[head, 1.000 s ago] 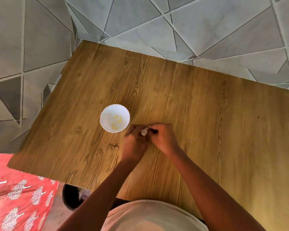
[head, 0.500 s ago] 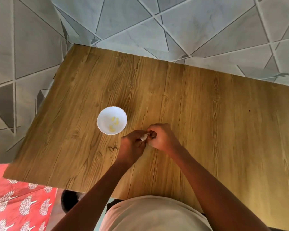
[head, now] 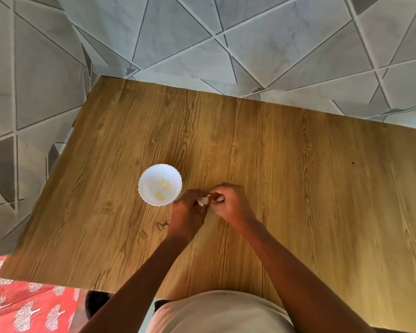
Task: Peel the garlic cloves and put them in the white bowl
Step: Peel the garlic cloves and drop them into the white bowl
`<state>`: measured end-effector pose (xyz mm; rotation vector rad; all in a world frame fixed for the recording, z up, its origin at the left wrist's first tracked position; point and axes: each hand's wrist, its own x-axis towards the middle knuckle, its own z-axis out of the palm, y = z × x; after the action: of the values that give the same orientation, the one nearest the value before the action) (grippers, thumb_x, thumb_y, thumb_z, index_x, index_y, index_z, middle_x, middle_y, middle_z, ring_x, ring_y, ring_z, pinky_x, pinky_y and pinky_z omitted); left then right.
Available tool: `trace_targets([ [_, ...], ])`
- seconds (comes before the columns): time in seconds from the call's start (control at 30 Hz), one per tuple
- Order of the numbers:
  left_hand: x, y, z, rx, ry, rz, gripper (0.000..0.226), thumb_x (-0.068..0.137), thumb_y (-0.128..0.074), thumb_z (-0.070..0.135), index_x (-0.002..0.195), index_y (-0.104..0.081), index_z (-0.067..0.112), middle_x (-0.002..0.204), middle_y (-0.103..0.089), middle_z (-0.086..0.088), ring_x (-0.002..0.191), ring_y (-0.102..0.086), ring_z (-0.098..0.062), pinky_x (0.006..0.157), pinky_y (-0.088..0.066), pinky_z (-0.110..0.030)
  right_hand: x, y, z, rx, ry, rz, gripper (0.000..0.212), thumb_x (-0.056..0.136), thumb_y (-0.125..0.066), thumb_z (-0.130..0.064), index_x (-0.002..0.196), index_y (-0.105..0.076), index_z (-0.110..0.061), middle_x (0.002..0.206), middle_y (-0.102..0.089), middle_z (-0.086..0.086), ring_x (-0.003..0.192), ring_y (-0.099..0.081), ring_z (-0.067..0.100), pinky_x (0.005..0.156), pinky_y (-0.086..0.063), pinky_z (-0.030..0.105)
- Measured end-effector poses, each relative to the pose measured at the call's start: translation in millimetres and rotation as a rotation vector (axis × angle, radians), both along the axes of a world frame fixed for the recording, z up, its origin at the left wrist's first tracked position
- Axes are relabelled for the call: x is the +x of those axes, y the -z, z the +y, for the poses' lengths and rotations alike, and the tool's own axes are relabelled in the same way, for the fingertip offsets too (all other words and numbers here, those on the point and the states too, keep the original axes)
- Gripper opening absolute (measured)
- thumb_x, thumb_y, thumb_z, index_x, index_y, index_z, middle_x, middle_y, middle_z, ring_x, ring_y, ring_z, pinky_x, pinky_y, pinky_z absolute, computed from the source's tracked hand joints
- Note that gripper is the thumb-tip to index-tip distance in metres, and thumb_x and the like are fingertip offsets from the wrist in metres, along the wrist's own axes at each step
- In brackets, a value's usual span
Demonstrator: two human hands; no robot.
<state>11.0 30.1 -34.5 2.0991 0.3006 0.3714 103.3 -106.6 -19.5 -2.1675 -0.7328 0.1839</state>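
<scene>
Seen from above: left hand (head: 187, 211) and right hand (head: 231, 203), each grip pinched shut on one small pale papery-skinned garlic clove (head: 203, 200), just beside small white scalloped bowl (head: 145, 188) holding yellowish peeled cloves (head: 163, 188) on wood-grain worktop (head: 298, 188). Risk judged: slick clove popping free mid-peel, skidding across worktop or off its edge.

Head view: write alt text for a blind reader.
Both hands, left and right, pinch a garlic clove above a wooden table. Just left sits a white bowl holding a few peeled cloves.

A home — tiled wall (head: 250, 44); wooden table (head: 298, 188)
</scene>
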Motion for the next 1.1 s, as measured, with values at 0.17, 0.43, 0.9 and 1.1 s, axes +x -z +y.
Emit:
trace_targets([
  [0.17,1,1,-2,0.059,-0.08,0.02,0.018,0.085,-0.077,0.003,0.101,-0.073,0.011,0.092,-0.072,0.002,0.08,-0.065,-0.012,0.07,-0.055,-0.035,4,6,-5,-0.005,0.052,0.036,0.014,0.079,-0.08,-0.004,0.092,-0.078,-0.007,0.085,-0.073,0.007,0.07,-0.07,0.013,0.065,-0.061,0.033],
  [0.43,-6,4,-9,0.096,-0.094,0.027,0.049,0.083,-0.079,-0.005,0.128,-0.069,0.01,0.12,-0.073,-0.004,0.107,-0.069,-0.013,0.094,-0.044,-0.005,-11,-10,-26,0.026,0.055,0.277,0.012,0.09,-0.074,-0.004,0.09,-0.069,-0.015,0.083,-0.071,-0.003,0.073,-0.071,0.008,0.067,-0.061,0.032],
  [0.9,-90,19,-13,0.148,0.014,0.027,0.056,0.096,-0.07,0.004,0.148,-0.051,0.007,0.15,-0.053,-0.009,0.141,-0.049,-0.02,0.117,-0.04,-0.026,-55,-17,-13,-0.361,0.02,0.429,0.011,0.08,-0.086,-0.019,0.082,-0.075,-0.018,0.078,-0.065,-0.016,0.074,-0.062,-0.003,0.075,-0.05,0.02],
  [1.1,-88,23,-12,0.149,-0.004,0.004,0.049,0.095,-0.07,0.002,0.142,-0.057,0.003,0.145,-0.057,-0.011,0.14,-0.05,-0.024,0.118,-0.041,-0.034,-51,-14,4,-0.54,0.108,0.393,0.017,0.078,-0.087,-0.015,0.076,-0.071,-0.011,0.079,-0.066,-0.007,0.074,-0.068,0.008,0.078,-0.06,0.037],
])
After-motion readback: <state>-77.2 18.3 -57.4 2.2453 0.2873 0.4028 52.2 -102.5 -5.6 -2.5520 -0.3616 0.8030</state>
